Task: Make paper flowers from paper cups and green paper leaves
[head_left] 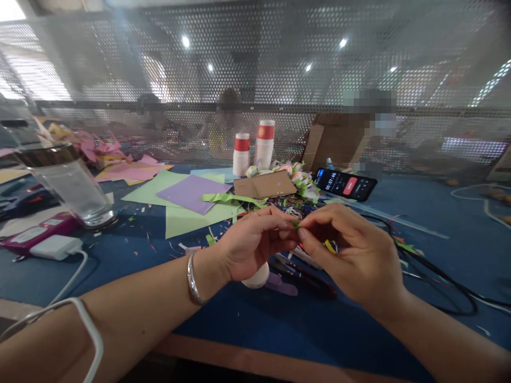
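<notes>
Both hands are raised just above the blue surface [279, 319] and meet at the fingertips. The left hand [249, 242] and the right hand [355, 255] each have a closed thumb-and-forefinger grip on the same small green paper piece [296, 224], which is held between them, clear of the surface. A yellow scrap [329, 246] shows under the right hand's curled fingers; whether it is held cannot be determined. The step in hand appears to be fine shaping of the green piece. Further handling calls for light, steady fingertip pressure, since paper this small tears or slips easily. A white round object [257, 277] lies below the left hand. Coloured paper sheets [191, 194], a cardboard piece [265, 186] and a phone [345, 184] lie beyond.
</notes>
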A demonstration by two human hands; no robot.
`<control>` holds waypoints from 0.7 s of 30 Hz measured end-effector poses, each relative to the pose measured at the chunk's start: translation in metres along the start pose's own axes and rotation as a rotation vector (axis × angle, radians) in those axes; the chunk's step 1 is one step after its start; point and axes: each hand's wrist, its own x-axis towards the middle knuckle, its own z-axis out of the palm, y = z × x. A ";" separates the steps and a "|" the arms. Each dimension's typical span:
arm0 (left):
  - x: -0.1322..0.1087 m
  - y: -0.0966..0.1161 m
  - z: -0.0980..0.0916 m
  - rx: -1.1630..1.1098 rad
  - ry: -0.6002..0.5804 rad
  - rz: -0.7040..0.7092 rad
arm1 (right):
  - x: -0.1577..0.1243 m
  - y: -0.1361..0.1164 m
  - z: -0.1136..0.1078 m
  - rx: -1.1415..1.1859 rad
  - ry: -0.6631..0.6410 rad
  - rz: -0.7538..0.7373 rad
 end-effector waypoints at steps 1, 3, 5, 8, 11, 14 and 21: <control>0.000 0.000 0.000 -0.001 -0.002 0.005 | 0.000 0.000 0.000 0.001 -0.005 0.003; 0.001 0.000 0.000 -0.007 -0.022 0.014 | 0.000 0.001 -0.001 -0.002 -0.009 0.017; 0.001 -0.001 -0.001 -0.009 -0.056 0.034 | 0.000 0.001 -0.001 0.002 -0.004 0.032; 0.002 -0.001 -0.003 0.020 -0.113 0.084 | 0.000 0.002 -0.003 0.018 0.013 0.036; 0.002 -0.002 -0.004 0.042 -0.150 0.132 | -0.001 0.002 -0.003 0.052 0.022 0.025; 0.003 -0.002 -0.006 0.039 -0.161 0.157 | -0.001 0.003 -0.003 0.086 0.035 0.014; 0.006 -0.004 -0.006 0.040 -0.152 0.183 | -0.001 0.006 -0.002 0.106 0.043 0.017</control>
